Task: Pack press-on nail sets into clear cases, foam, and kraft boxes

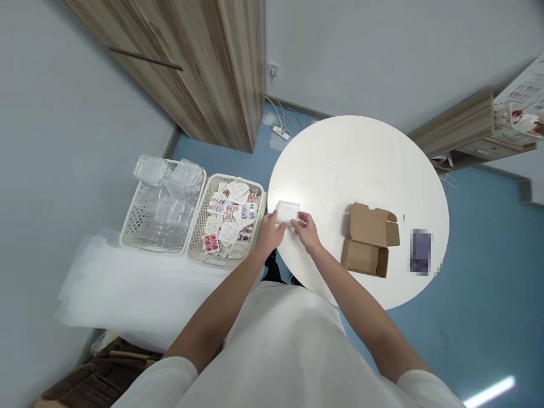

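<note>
A small, translucent whitish plastic case (288, 211) is at the left edge of the round white table, between my two hands. My left hand (271, 231) grips its left side, with the thumb at the near edge. On the other side, my right hand (306, 231) has its fingers closed on the case's near right corner. What lies inside the case, if anything, is too small to make out. Left of my hands, a white basket (199, 258) is filled with cards of press-on nails (217, 204). Beside it another basket (127, 229) holds clear plastic cases (170, 209).
An open brown cardboard box (369, 224) stands on the round table (340, 153), right of my hands. Further right is a pixelated purple object (420, 252). White sheeting (127, 289) lies below the baskets. A power strip (281, 133) with cables rests on the floor behind the table.
</note>
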Available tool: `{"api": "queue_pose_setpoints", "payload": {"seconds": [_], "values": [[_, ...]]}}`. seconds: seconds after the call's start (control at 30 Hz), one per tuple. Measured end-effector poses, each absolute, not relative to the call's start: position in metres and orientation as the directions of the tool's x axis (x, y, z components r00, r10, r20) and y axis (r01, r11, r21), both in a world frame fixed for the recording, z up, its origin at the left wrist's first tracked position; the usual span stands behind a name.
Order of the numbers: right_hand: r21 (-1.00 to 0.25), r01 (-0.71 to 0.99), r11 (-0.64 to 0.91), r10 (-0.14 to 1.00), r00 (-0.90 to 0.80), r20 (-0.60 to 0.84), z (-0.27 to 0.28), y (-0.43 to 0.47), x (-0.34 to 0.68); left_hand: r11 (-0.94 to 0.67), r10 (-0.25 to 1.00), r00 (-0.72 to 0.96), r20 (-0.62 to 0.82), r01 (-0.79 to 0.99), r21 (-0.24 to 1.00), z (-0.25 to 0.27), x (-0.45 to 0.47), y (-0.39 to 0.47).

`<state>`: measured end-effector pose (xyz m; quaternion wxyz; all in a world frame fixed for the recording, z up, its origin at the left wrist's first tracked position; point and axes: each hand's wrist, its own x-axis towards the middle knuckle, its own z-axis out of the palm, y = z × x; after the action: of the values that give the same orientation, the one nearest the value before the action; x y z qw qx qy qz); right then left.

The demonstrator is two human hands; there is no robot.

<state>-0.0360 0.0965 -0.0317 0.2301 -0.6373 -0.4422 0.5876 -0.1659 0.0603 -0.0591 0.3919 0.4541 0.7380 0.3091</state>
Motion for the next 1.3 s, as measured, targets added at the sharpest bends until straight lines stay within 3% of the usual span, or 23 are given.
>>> {"api": "queue_pose_setpoints", "payload": {"seconds": [0.33,0.63,0.97,1.17,1.3], "values": [[-0.812,0.370,-0.452,0.857,-0.071,-0.510,-0.055,0.082,-0.021,0.480,0.857,-0.297,-0.420,0.166,0.861,-0.070,-0.166,0.051],[-0.846,0.425,-0.321,0.878,-0.202,-0.434,-0.040,0.043,0.045,0.508,0.824,-0.352,-0.444,0.109,0.855,-0.067,-0.112,0.009],[-0.912,0.389,-0.133,0.971,-0.133,-0.199,-0.006,0.042,0.184,0.327,0.943,-0.181,-0.279,0.357,0.875,-0.005,0.018,0.024],[-0.829,0.543,-0.134,0.964,-0.122,-0.236,-0.025,0.039,0.234,0.224,0.957,0.060,-0.282,0.461,0.859,-0.008,0.067,0.020],[-0.751,0.647,-0.129,0.941,-0.159,-0.299,-0.032,0.040,0.241,0.225,0.928,0.095,-0.360,0.628,0.745,-0.013,0.078,0.023]]}}
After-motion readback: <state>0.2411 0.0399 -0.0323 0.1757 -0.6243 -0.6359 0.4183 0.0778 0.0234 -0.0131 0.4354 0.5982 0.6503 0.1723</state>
